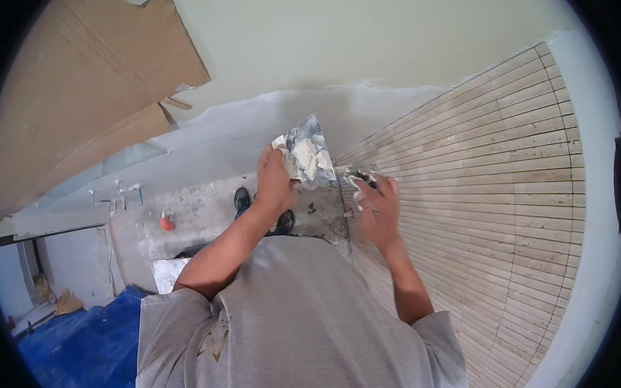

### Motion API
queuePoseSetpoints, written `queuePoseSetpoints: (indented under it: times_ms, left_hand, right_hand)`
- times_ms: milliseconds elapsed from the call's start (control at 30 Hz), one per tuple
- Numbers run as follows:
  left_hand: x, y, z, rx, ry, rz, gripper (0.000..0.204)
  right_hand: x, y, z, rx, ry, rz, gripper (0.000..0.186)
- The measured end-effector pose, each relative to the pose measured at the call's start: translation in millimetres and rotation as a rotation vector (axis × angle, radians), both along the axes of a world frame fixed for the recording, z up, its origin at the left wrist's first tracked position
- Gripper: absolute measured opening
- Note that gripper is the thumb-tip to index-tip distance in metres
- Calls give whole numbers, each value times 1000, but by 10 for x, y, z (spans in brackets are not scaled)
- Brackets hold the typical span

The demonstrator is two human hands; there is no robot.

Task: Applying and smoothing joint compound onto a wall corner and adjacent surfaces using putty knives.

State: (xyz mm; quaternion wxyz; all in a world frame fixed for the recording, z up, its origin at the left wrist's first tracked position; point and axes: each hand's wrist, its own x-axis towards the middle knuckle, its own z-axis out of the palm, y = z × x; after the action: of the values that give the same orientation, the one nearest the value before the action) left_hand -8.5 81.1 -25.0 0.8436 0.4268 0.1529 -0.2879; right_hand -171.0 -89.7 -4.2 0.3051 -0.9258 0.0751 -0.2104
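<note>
In the middle of the view, my left hand (275,180) is closed on the edge of a flat metal plastering blade (314,128). A lump of off-white putty (307,157) lies on its face. To the right of it, my right hand (380,208) grips the dark handle of a putty knife (364,178), with white smears on the fingers. The knife's head is close to the blade's lower right edge; whether they touch I cannot tell. Part of each tool is hidden by my fingers.
Ahead is a wall (387,38) with a whiter coated band along it. Ribbed beige tiles (476,180) cover the right side. Cardboard (90,72) is at upper left, pipe fittings (127,191) and an orange object (166,222) lower, a blue tarp (88,349) at lower left.
</note>
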Motion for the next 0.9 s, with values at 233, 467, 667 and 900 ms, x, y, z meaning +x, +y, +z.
queuePoseSetpoints:
  times_ms: [233, 467, 667, 900]
  left_hand:
    - [164, 151, 0, 47, -101, -359, 34]
    - [172, 180, -29, -13, -91, -434, 35]
    - [201, 206, -165, 27, -141, -397, 36]
    - [276, 178, -316, 165, -230, -366, 36]
  right_hand:
    - [132, -220, 781, -158, 79, 328, 40]
    - [244, -137, 1000, -377, 278, 579, 35]
    - [448, -132, 1227, -267, 295, 547, 33]
    - [438, -151, 1127, -322, 356, 592, 31]
